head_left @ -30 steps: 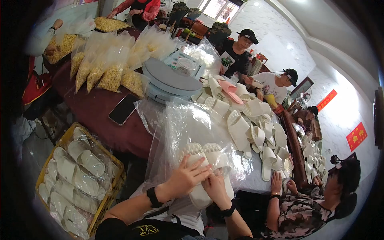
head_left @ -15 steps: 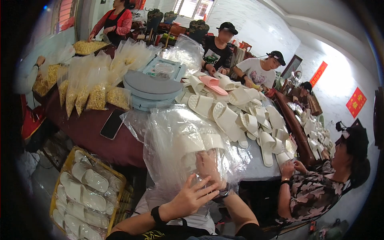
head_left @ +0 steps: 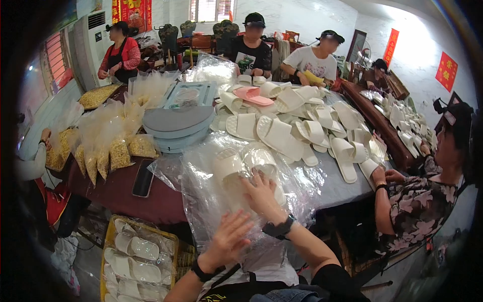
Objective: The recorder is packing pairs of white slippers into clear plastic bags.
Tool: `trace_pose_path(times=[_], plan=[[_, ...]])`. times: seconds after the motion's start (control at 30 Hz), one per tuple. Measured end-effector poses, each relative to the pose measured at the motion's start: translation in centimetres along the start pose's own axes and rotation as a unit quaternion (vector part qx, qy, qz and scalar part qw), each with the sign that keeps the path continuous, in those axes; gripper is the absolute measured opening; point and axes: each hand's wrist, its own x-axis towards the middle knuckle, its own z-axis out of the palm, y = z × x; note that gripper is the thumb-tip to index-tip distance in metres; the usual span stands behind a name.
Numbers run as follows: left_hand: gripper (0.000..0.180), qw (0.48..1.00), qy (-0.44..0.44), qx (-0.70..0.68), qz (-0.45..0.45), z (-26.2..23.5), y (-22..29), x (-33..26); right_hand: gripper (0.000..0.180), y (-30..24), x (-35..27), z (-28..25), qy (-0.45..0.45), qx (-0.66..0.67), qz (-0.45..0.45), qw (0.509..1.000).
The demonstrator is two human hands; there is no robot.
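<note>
Bright rear window, glare on right wall, curved black edges.

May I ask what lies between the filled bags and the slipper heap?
The head view shows a grey-topped blue object and, behind it, a flat light-blue device.

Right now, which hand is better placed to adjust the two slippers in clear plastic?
Probably the right hand: it is at the two slippers; the left hand is farther back.

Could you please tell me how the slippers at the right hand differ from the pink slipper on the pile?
The near slippers are white; the pink slipper is pink. The near slippers lie in a clear bag; the pink slipper lies unbagged on the pile. Both have broad straps.
</note>
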Motion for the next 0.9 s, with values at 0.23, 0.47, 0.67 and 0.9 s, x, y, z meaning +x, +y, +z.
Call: trace_pose_path(times=[0.23,0.47,0.67,0.9], plan=[[0.052,0.997,-0.019,0.076,-0.023,-1.4,-2.9,0.8,0.053,-1.2,-10.8,-7.7,-0.107,-0.034,0.04,0.993],[0.043,0.987,-0.122,0.101,-0.026,-1.1,-5.6,-0.9,0.017,2.1,-14.7,-18.2,-0.017,0.307,0.149,0.94],[0.05,0.99,-0.102,0.092,0.022,-1.5,-5.7,-1.0,0.055,6.3,-11.1,-16.9,-0.022,-0.154,-0.098,0.983],[0.058,0.974,-0.182,0.134,-0.007,-2.6,-5.6,-3.2,0.052,9.7,-11.3,-13.4,-0.188,-0.158,-0.133,0.96]])
